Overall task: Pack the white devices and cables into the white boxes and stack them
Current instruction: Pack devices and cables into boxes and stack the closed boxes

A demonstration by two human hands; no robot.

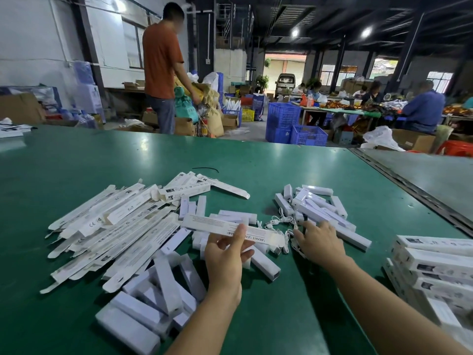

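Across the foreground spreads a smooth, faintly glossy green table top [153, 155], and all places here are told from the long white card box [210, 224] held above its middle. Left of that box sprawls a wide heap of flattened white card cartons [115, 226] with open end flaps; several bear a "CE" mark and small grey print too fine to read. Far right of the box, at the table's edge, stands a neat stack of closed white cartons [435, 265] with small dark pictures on their sides. Nearer the camera than the box, and to its left, lie short white open-ended card sleeves [153, 290], square in section. Beyond the box's right end is a loose pile of slim white bar-shaped devices [320, 208], smooth plastic. Thin white cables [279, 221] with small plugs lie tangled just past that same end. The box itself is matt card with upside-down print reading "SMART SEN", the rest partly covered by a thumb. The left hand [225, 254] pinches it, thumb on top and fingers beneath. The right hand [320, 242], just right of the box, lies palm down, its bent fingers touching the cables and devices; whether they grip anything cannot be told.
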